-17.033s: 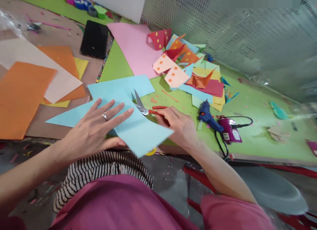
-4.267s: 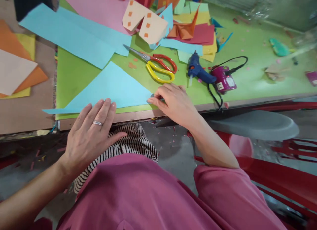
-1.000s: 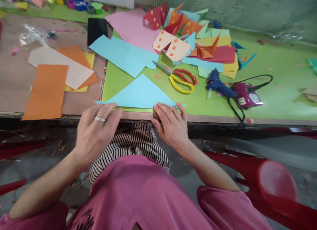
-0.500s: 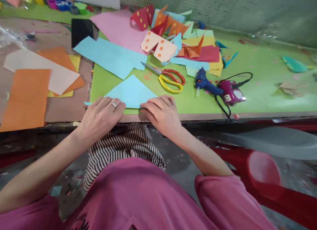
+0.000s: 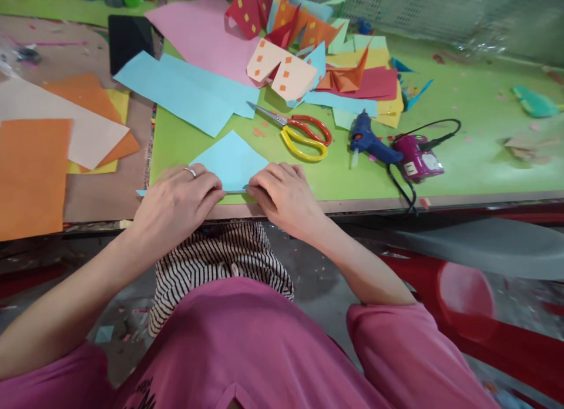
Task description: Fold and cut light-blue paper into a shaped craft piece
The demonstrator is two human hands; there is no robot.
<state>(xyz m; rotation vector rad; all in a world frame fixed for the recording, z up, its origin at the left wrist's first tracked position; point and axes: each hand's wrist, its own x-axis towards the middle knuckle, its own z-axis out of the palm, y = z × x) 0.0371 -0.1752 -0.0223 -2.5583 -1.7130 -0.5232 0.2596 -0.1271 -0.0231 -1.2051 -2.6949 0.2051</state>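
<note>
A light blue sheet of paper [image 5: 232, 159] lies at the table's near edge, its pointed top facing away from me and a narrow strip turned up along its near side. My left hand [image 5: 178, 197], with a ring on one finger, pinches that near side at the left. At the right, my right hand [image 5: 284, 194] grips the same side with curled fingers. A thin blue tip [image 5: 141, 193] sticks out beyond my left hand. Just past the sheet lie scissors [image 5: 294, 130] with one red and one yellow handle.
A blue glue gun [image 5: 372, 143] and a purple box with a cord [image 5: 418, 158] lie to the right. Larger blue paper [image 5: 189, 91], pink paper [image 5: 207, 36] and folded paper shapes [image 5: 286, 74] lie behind. Orange paper [image 5: 35, 177] is at the left; a red chair [image 5: 458, 303] stands below right.
The near side of the blue paper has been turned up into a narrow fold, and its visible part is smaller. Both hands have curled in more. The view has shifted slightly.
</note>
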